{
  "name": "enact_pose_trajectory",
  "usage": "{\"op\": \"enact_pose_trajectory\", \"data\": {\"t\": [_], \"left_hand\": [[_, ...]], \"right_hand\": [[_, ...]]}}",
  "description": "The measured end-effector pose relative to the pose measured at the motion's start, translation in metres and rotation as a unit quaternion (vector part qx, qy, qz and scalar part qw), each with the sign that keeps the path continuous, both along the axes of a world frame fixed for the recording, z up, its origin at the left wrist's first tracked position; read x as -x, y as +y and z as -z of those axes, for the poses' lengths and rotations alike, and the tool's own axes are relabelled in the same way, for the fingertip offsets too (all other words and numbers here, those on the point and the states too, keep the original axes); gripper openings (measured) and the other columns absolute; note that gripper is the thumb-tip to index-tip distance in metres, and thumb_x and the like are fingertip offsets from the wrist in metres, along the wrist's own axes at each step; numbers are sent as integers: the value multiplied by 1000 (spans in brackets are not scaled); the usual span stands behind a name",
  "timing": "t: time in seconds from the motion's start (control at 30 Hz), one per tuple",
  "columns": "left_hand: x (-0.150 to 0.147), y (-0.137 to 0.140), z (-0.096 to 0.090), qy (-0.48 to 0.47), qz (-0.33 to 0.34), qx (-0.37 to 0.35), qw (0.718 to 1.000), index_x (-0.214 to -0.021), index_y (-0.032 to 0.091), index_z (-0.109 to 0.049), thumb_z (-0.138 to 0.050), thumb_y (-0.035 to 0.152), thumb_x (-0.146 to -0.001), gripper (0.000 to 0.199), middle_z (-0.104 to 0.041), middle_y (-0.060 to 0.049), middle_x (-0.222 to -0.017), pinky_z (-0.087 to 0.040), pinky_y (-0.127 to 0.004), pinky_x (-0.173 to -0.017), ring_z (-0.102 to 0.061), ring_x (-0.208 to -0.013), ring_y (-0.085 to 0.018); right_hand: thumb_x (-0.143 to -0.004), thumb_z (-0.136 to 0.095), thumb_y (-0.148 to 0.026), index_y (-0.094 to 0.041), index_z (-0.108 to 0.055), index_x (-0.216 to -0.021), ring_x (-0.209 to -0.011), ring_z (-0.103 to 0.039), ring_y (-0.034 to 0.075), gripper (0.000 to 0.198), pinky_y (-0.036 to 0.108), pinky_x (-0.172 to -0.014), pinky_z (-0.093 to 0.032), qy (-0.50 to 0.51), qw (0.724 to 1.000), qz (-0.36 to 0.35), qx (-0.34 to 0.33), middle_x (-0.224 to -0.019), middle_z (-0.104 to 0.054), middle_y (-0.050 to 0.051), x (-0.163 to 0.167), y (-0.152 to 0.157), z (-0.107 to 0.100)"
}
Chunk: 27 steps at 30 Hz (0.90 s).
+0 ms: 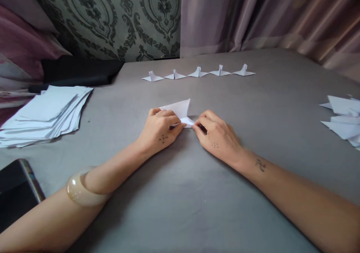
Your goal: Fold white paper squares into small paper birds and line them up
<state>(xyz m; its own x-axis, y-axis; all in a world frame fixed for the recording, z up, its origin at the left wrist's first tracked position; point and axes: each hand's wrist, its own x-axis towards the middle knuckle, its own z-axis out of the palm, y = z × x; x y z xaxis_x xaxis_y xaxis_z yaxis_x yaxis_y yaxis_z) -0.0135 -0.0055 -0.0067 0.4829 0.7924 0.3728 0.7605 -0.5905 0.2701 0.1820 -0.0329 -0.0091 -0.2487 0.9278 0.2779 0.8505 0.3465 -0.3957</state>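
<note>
A partly folded sheet of white paper (180, 108) lies on the grey cloth in the middle, one flap standing up at the back. My left hand (161, 127) is closed on its left and front part, fingers over the paper and thumb along the near edge. With thumb and forefinger, my right hand (216, 133) pinches the pointed right tip of the paper. The fingers of my left hand cover much of the sheet, so its full shape is hidden.
Several small folded paper figures (198, 73) stand in a row farther back. A stack of white paper (47, 114) lies at left before a black cloth (81, 72). A dark phone (19, 193) is at lower left; more folded papers (344, 116) lie at far right.
</note>
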Motion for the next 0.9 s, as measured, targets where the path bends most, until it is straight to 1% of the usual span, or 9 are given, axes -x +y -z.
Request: {"op": "enact_pose_trajectory", "data": {"t": [0.13, 0.27, 0.37, 0.43, 0.5, 0.57, 0.63, 0.73, 0.9], "left_hand": [[-3, 0, -3, -12, -22, 36, 999, -75, 19, -67, -57, 30, -87, 19, -72, -1, -82, -35, -40, -89, -63, -76, -17], [-5, 0, -6, -14, -41, 68, 997, -73, 20, -67, -57, 32, -87, 21, -71, -2, -80, -36, -42, -88, -62, -72, -17], [-8, 1, -9, -20, -51, 84, 995, -75, 19, -68, -59, 31, -85, 18, -70, -2, -80, -38, -42, -86, -62, -71, -17], [-9, 2, -11, -31, -55, 100, 993, -77, 19, -69, -60, 28, -84, 15, -71, -3, -80, -41, -39, -82, -62, -70, -17], [-11, 2, -13, -43, -56, 118, 990, -76, 18, -69, -61, 27, -84, 15, -70, -4, -80, -43, -35, -75, -61, -69, -17], [-13, 3, -15, -51, -62, 136, 987, -76, 17, -69, -61, 27, -84, 15, -70, -5, -80, -44, -32, -68, -61, -69, -17], [-14, 4, -16, -53, -69, 147, 985, -77, 16, -69, -61, 27, -83, 15, -70, -5, -80, -44, -31, -66, -61, -68, -17], [-15, 5, -15, -55, -66, 146, 986, -77, 17, -69, -61, 27, -84, 15, -70, -5, -80, -45, -31, -65, -61, -66, -17], [-13, 6, -14, -63, -63, 118, 989, -74, 18, -68, -63, 27, -82, 13, -69, -3, -72, -45, -30, -64, -60, -61, -16]], "right_hand": [[-91, -52, -26, -21, -62, -81, -71, -56, 13, 15, 29, -60, -34, 11, 999, 25, 19, -95, -63, 2, 2, 2, 0], [-90, -52, -25, -20, -60, -80, -72, -56, 14, 14, 29, -60, -34, 13, 999, 33, 35, -96, -63, 3, 4, 3, -1], [-90, -50, -24, -20, -60, -81, -73, -57, 14, 14, 29, -60, -35, 7, 999, 31, 39, -98, -62, 4, 4, 3, -2], [-91, -49, -25, -19, -59, -82, -74, -57, 14, 15, 29, -60, -35, -3, 999, 29, 37, -99, -62, 5, 4, 4, -2], [-92, -48, -25, -19, -59, -84, -75, -58, 15, 15, 29, -60, -36, -15, 999, 25, 37, -100, -61, 6, 4, 4, -2], [-93, -47, -26, -18, -58, -85, -75, -58, 15, 16, 29, -60, -36, -24, 999, 22, 41, -101, -61, 6, 4, 4, -2], [-94, -46, -26, -18, -58, -86, -75, -58, 15, 17, 29, -60, -37, -30, 998, 19, 45, -101, -60, 6, 4, 5, -2], [-95, -44, -27, -18, -57, -86, -76, -58, 15, 18, 30, -61, -37, -39, 998, 16, 51, -102, -60, 7, 3, 5, -4], [-95, -43, -27, -18, -58, -86, -73, -57, 15, 20, 29, -61, -38, -37, 997, 16, 67, -101, -59, 7, 2, 6, -6]]}}
